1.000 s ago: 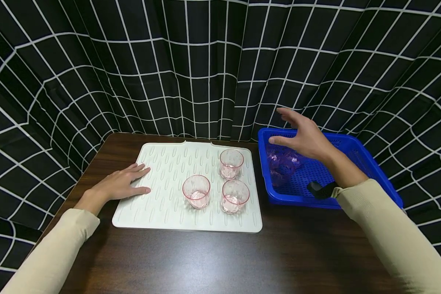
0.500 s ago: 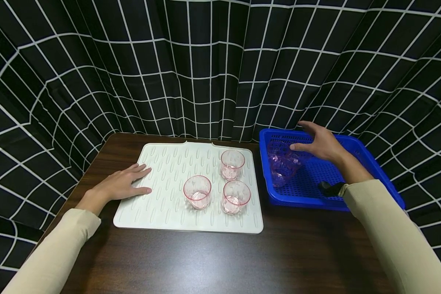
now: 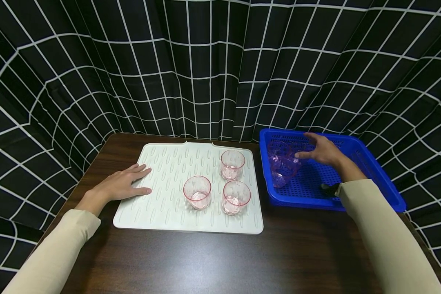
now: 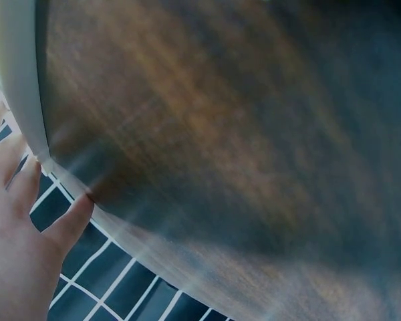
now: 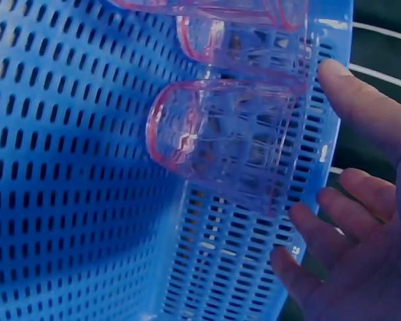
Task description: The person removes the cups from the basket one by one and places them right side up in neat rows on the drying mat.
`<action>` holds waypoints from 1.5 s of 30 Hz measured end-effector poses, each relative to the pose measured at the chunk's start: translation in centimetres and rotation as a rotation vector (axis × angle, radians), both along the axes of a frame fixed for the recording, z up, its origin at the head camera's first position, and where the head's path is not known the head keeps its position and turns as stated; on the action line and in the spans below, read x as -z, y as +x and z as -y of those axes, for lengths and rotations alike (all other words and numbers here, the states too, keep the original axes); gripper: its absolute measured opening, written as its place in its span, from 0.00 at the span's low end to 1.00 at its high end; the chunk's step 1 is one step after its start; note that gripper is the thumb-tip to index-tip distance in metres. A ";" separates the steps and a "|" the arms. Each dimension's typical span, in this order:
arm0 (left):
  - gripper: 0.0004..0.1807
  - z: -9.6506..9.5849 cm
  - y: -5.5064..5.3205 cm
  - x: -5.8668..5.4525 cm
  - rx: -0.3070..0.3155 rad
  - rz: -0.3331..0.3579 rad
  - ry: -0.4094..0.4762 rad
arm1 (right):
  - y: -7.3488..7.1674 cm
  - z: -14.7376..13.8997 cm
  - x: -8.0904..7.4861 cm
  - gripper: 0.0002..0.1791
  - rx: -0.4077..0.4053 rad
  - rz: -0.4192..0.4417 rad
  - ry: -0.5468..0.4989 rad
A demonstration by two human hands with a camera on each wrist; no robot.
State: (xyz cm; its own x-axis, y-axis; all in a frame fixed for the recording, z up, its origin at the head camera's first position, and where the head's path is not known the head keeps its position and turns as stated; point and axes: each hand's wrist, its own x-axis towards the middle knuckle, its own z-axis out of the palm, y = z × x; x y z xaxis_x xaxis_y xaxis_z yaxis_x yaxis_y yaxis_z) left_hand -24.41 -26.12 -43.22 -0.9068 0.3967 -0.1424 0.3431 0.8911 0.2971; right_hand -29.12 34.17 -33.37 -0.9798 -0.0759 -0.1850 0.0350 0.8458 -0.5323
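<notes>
My left hand (image 3: 121, 183) rests flat on the left edge of a white draining mat (image 3: 161, 208), fingers spread; the left wrist view shows its thumb and fingers at the mat's edge. Three clear pink-rimmed glasses stand upright on the mat's right half: a front left glass (image 3: 197, 194), a front right glass (image 3: 236, 199) and a rear glass (image 3: 232, 164). My right hand (image 3: 325, 153) is inside a blue basket (image 3: 301, 200), thumb and fingers apart. In the right wrist view its fingertips are close around one pinkish glass (image 5: 220, 144), with other glasses beside it.
A dark wooden table (image 3: 206, 261) carries mat and basket, the basket to the mat's right. Black curtains (image 3: 206, 73) with white grid lines hang close behind and at both sides. A black strap (image 3: 328, 190) is on my right wrist.
My right hand has moved right and down into the basket, towards the glasses there. The left hand stays on the mat, and the three glasses on it have not moved.
</notes>
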 end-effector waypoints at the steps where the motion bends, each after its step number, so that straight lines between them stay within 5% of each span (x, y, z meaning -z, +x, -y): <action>1: 0.49 0.0 0.0 0.0 0.000 0.001 0.001 | 0.0 -0.1 0.1 0.54 0.003 0.004 -0.001; 16: 0.49 -0.1 0.1 0.0 0.004 -0.003 0.001 | -0.6 -0.6 1.4 0.51 0.022 0.058 0.055; 28: 0.50 -0.1 0.1 0.0 0.001 -0.004 -0.008 | -0.3 -0.9 1.6 0.50 0.038 0.018 0.047; 45: 0.51 0.0 0.0 0.1 -0.011 0.007 -0.008 | 0.7 -2.1 0.4 0.56 0.266 -0.232 -0.052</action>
